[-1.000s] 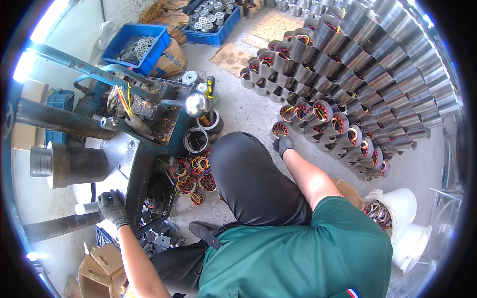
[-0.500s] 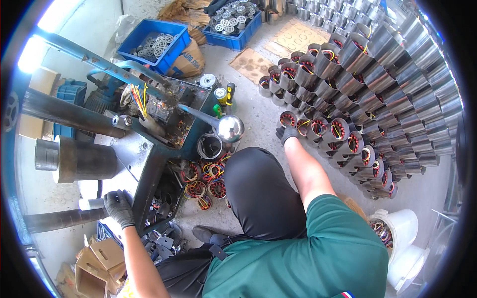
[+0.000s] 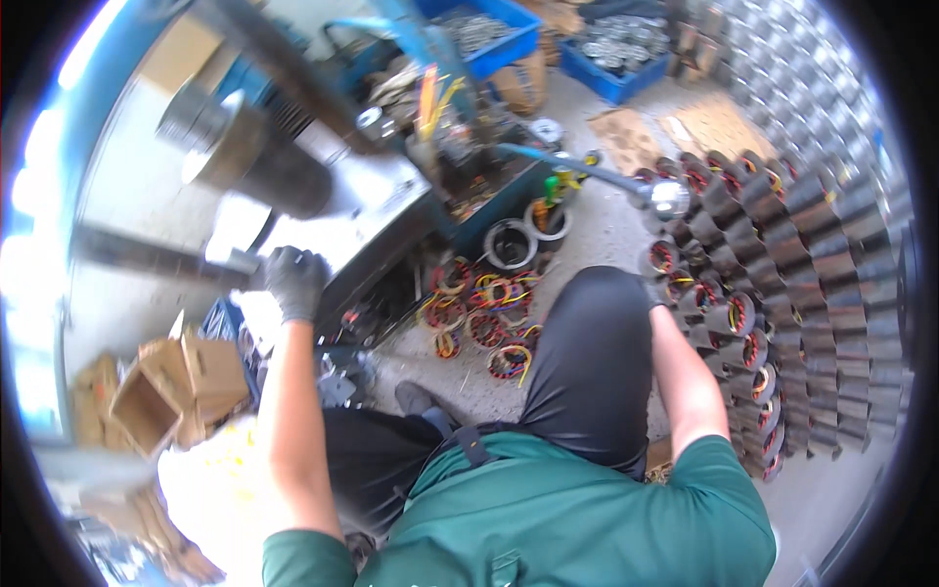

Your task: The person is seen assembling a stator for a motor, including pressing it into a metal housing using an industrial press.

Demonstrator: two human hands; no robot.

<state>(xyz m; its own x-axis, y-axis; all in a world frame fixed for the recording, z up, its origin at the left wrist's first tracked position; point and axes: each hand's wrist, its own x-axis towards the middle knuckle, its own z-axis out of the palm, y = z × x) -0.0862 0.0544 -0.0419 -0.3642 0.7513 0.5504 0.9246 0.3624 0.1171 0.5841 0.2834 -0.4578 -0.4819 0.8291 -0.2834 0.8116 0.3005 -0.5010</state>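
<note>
My gloved left hand (image 3: 295,281) is at the near edge of the metal machine table (image 3: 377,201), its fingers curled. The end of a short pale cylinder (image 3: 243,260) lies right beside them; whatever is inside the grip is hidden. Beyond my right knee is my gloved right hand (image 3: 653,292), blurred and mostly covered by the leg, so its fingers do not show. It is nearest the front of the stacked metal cylinders (image 3: 822,293). Red motor windings with coloured wires, such as this front one (image 3: 662,256), sit inside several of them.
A blue lever with a shiny ball end (image 3: 669,199) reaches out from the machine. Loose wound stators (image 3: 486,329) lie on the floor below the table, near a round pot (image 3: 510,245). Blue crates (image 3: 614,88) stand at the back; cardboard boxes (image 3: 215,374) are at the left.
My view has swung left, so the scene sits further right and is blurred. My right hand has drawn back from the front cylinder toward my knee. My left hand stays at the table edge.
</note>
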